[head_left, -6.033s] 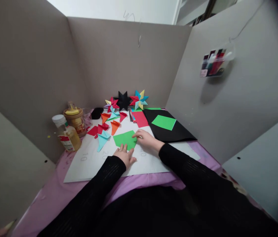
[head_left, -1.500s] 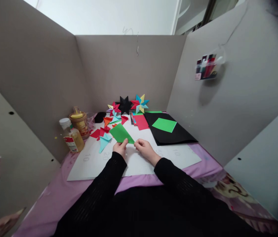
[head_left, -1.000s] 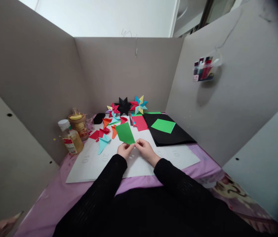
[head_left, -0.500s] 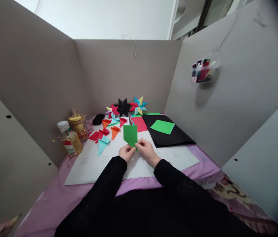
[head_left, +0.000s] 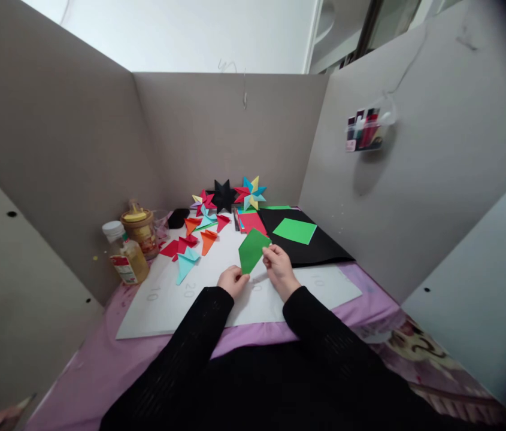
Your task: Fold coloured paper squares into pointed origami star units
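Observation:
A folded piece of green paper (head_left: 253, 250) is held up above the white board, tilted, with a pointed lower end. My left hand (head_left: 233, 281) pinches it at that lower tip. My right hand (head_left: 278, 267) has closed fingers on its right-hand corner. Beyond it, a red paper sheet (head_left: 256, 222) lies flat. To the right, a bright green paper sheet (head_left: 295, 231) rests on a large black sheet (head_left: 324, 248). Folded paper pieces in orange (head_left: 208, 241), light blue (head_left: 187, 263) and red (head_left: 185, 243) lie to the left.
Three paper stars, one black (head_left: 223, 196), one multicoloured (head_left: 251, 193) and one mostly red (head_left: 203, 200), lean by the back partition. A glue bottle (head_left: 127, 257), a brown jar (head_left: 140, 232) and a clear cup (head_left: 161, 224) stand left. Grey partitions enclose three sides.
The green paper has turned from upright to tilted and shifted right. My right hand has moved from its bottom tip up to the right corner; my left hand stays at the lower tip.

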`<state>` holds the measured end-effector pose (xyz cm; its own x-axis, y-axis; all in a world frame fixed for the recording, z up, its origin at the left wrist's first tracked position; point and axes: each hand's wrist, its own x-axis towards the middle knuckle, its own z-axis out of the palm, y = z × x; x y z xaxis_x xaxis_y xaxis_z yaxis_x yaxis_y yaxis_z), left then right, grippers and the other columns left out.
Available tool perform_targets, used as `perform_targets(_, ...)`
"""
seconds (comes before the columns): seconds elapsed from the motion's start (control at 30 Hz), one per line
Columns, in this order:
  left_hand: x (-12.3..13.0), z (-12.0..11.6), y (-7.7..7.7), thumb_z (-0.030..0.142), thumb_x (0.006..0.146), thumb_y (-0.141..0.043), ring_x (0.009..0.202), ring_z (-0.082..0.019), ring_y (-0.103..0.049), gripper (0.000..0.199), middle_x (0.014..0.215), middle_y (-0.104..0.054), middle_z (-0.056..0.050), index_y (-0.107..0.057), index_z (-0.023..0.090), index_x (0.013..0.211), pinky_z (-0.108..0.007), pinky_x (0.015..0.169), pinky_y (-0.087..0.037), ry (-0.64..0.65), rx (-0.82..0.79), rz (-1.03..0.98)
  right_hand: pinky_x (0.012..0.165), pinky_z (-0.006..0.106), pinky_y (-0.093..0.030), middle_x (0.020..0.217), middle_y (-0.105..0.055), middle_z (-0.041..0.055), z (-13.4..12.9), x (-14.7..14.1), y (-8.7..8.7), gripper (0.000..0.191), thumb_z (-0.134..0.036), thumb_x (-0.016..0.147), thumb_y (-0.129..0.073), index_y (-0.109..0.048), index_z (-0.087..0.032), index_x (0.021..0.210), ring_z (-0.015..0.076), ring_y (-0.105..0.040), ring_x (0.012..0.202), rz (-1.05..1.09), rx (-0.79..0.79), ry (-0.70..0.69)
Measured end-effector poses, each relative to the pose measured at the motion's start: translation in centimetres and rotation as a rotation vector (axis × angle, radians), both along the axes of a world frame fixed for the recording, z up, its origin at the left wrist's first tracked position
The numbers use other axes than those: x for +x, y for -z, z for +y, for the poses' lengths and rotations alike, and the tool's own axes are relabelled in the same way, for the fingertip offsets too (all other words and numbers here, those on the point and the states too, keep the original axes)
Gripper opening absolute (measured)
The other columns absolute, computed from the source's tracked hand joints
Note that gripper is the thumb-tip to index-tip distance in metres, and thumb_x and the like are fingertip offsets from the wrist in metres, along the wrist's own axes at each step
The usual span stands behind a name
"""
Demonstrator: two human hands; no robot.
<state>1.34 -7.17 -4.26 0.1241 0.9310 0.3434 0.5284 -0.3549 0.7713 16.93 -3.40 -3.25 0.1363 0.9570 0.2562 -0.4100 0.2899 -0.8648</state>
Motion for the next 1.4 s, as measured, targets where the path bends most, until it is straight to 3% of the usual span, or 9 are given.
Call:
perform_targets(0.2,-0.2,0.2,0.2,0.027,0.068,-0.056,0.055,-0.012,-0.04,0.028,0.056,-0.039,0.004,-0.04,0.019,0.047,-0.026,0.056,-0.03,-0.037,-0.017,0.027,0.044,0.018,-0.027,0.054,-0.04,-0.0089,1.0,1.9,-0.5,0.02,-0.038,0.071,-0.058,-0.045,-0.022,0.071,0.0057,-0.034,0.045,0.074,0.012,0.049)
perform_targets(0.37,-0.3,0.2,0.0,0.03,0.071,-0.053,0.056,-0.012,-0.042,0.027,0.057,-0.04,0.004,-0.042,0.019,0.05,-0.025,0.057,-0.032,-0.106,-0.007,-0.016,0.045,0.02,-0.033,0.059,-0.054,-0.0046,-0.7,-0.6,-0.2,0.022,-0.03,0.06,-0.07,-0.057,-0.019,0.074,0.0077,-0.043,0.049,-0.108,-0.005,-0.182)
perform_targets(0.5,-0.1,0.0,0.0,0.032,0.07,-0.056,0.056,-0.012,-0.045,0.026,0.056,-0.044,0.003,-0.049,0.018,0.05,-0.025,0.057,-0.035,-0.107,0.013,-0.052,0.057,0.025,-0.04,0.063,-0.061,-0.0005,-1.6,-2.2,0.1,0.019,-0.025,0.056,-0.073,-0.062,-0.015,0.068,0.0123,-0.052,0.059,-0.227,-0.017,-0.297)
perform_targets(0.63,-0.1,-0.1,0.0,0.027,0.068,-0.059,0.058,-0.012,-0.05,0.015,0.059,-0.051,0.001,-0.06,0.018,0.056,-0.026,0.061,-0.039,-0.099,0.039,-0.1,0.049,0.023,-0.032,0.054,-0.053,-0.0036,-1.2,-1.8,0.4,0.018,-0.031,0.064,-0.068,-0.059,-0.015,0.066,0.0084,-0.041,0.048,-0.258,-0.05,-0.266)
perform_targets(0.77,0.0,-0.4,-0.3,0.023,0.068,-0.06,0.059,-0.012,-0.05,0.014,0.058,-0.051,0.001,-0.062,0.019,0.055,-0.026,0.062,-0.041,-0.069,0.089,-0.134,0.043,0.023,-0.024,0.046,-0.046,-0.0058,-1.3,-1.7,0.7,0.022,-0.033,0.062,-0.069,-0.057,-0.015,0.061,0.007,-0.033,0.042,-0.306,-0.082,-0.299)
perform_targets(0.97,0.1,-0.3,0.0,0.021,0.064,-0.063,0.057,-0.013,-0.052,0.01,0.057,-0.056,0.001,-0.066,0.018,0.055,-0.026,0.06,-0.041,-0.046,0.063,-0.155,0.045,0.023,-0.026,0.05,-0.048,-0.0048,-1.1,-1.5,0.7,0.022,-0.036,0.065,-0.065,-0.057,-0.015,0.064,0.0079,-0.035,0.044,-0.339,-0.069,-0.234)
perform_targets(1.07,-0.3,-0.2,-0.1,0.025,0.067,-0.062,0.062,-0.014,-0.054,0.012,0.063,-0.061,-0.002,-0.069,0.017,0.061,-0.027,0.062,-0.042,-0.12,0.041,-0.191,0.049,0.024,-0.03,0.054,-0.051,-0.0039,-0.9,-1.3,0.6,0.022,-0.036,0.068,-0.063,-0.057,-0.016,0.066,0.0094,-0.039,0.049,-0.375,-0.036,-0.184)
perform_targets(1.2,-0.8,-0.1,-0.6,0.033,0.068,-0.063,0.066,-0.015,-0.056,0.019,0.073,-0.066,-0.005,-0.071,0.017,0.073,-0.028,0.063,-0.044,-0.2,0.007,-0.261,0.057,0.025,-0.036,0.065,-0.057,-0.0007,-1.5,-1.7,0.4,0.018,-0.031,0.065,-0.066,-0.062,-0.014,0.069,0.0122,-0.047,0.059,-0.484,0.036,-0.215)
perform_targets(1.4,-0.6,-0.2,-0.8,0.032,0.062,-0.065,0.063,-0.017,-0.059,0.016,0.063,-0.067,-0.003,-0.069,0.016,0.062,-0.029,0.064,-0.045,-0.231,-0.074,-0.368,0.058,0.024,-0.036,0.071,-0.054,0.0002,-2.0,-2.3,0.6,0.013,-0.028,0.068,-0.063,-0.062,-0.015,0.064,0.0125,-0.048,0.064,-0.62,0.133,-0.221)
